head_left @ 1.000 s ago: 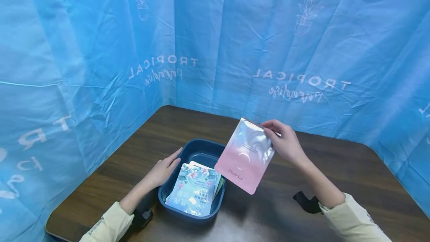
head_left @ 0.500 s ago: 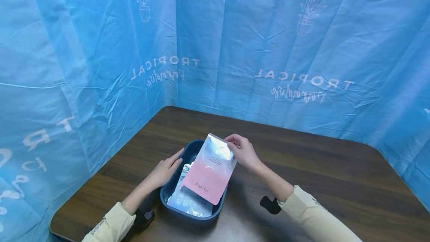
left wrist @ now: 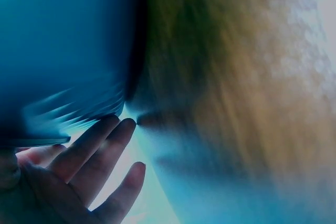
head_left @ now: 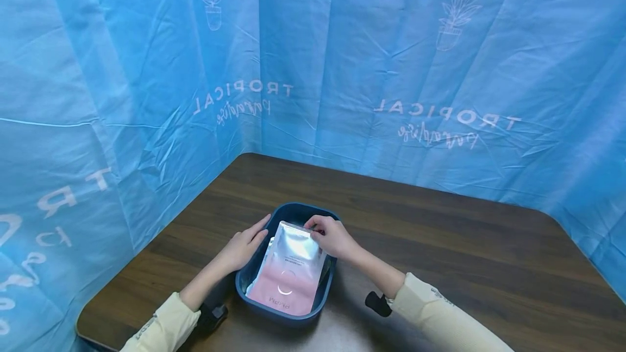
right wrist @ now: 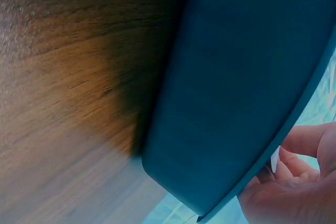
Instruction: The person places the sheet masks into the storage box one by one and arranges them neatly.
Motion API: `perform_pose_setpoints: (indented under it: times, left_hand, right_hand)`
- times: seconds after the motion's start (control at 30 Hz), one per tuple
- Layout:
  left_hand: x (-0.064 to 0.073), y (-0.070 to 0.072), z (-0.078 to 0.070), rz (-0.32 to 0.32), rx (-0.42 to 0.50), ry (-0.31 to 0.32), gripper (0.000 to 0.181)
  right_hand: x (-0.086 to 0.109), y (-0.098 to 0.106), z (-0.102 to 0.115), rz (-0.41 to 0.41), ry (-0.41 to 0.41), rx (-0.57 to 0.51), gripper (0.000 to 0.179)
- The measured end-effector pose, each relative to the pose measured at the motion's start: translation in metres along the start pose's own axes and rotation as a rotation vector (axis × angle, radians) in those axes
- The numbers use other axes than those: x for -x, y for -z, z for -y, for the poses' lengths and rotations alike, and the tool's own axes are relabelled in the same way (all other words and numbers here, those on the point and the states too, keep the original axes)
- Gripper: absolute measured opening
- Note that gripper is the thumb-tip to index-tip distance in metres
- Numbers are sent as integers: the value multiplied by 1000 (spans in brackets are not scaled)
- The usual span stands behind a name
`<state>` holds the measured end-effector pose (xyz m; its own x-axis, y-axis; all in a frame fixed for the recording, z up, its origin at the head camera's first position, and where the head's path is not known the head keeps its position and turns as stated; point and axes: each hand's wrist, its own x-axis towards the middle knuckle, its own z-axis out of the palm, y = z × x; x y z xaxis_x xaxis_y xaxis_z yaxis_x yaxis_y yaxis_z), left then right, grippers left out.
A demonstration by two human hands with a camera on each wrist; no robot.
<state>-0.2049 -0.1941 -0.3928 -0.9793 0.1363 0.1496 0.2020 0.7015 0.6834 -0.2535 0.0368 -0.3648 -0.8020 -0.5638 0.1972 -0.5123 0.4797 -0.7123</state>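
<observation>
A pink-and-silver face mask packet [head_left: 288,276] lies slanted in a dark blue plastic basin [head_left: 244,287]. My right hand [head_left: 333,239] pinches its far right corner between thumb and fingers, just inside the basin's right side. In the right wrist view the basin's outer wall [right wrist: 226,93] hides most of the packet, and only a pale sliver shows at the fingers. My left hand [head_left: 242,246] rests against the basin's left rim. Its fingers [left wrist: 97,166] are straight along the outer wall in the left wrist view. Other packets below are mostly covered by the pink one.
The basin stands on a dark wood-grain table [head_left: 440,243], near its front left part. Blue printed curtains [head_left: 342,69] hang behind and to the left. Black wrist straps show on the left forearm [head_left: 212,316] and right forearm [head_left: 379,303].
My right hand has carried the pink packet leftward and down from beside the basin into it, over the blue floral packet. My left hand has stayed at the rim.
</observation>
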Motion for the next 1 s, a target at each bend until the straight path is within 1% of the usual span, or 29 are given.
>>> perform_pose_setpoints:
  times: [0.23, 0.4, 0.5, 0.6, 0.67, 0.73, 0.83, 0.9, 1.0]
  left_hand:
    - [2, 1, 0, 9, 0, 5, 46]
    - [2, 1, 1, 4, 1, 11, 47]
    - [3, 1, 1, 5, 8, 19, 47]
    - [4, 1, 1, 11, 14, 18, 47]
    - [5, 1, 1, 10, 15, 12, 47]
    - [5, 1, 1, 5, 13, 8, 47]
    - [6, 2, 2, 5, 13, 9, 47]
    - [7, 2, 2, 14, 13, 10, 47]
    - [8, 2, 4, 24, 10, -6, 47]
  right_hand:
    - [4, -6, -1, 30, 55, 120, 19]
    - [9, -10, 1, 90, 55, 199, 26]
    - [12, -11, 0, 114, 77, 238, 30]
    - [18, -8, -3, 84, 130, 239, 33]
    - [22, -2, -6, 40, 158, 215, 33]
    - [27, 5, -10, -5, 162, 186, 33]
    - [36, 17, -17, -53, 138, 143, 32]
    - [43, 26, -23, -70, 117, 133, 33]
    - [55, 39, -33, -90, 97, 137, 33]
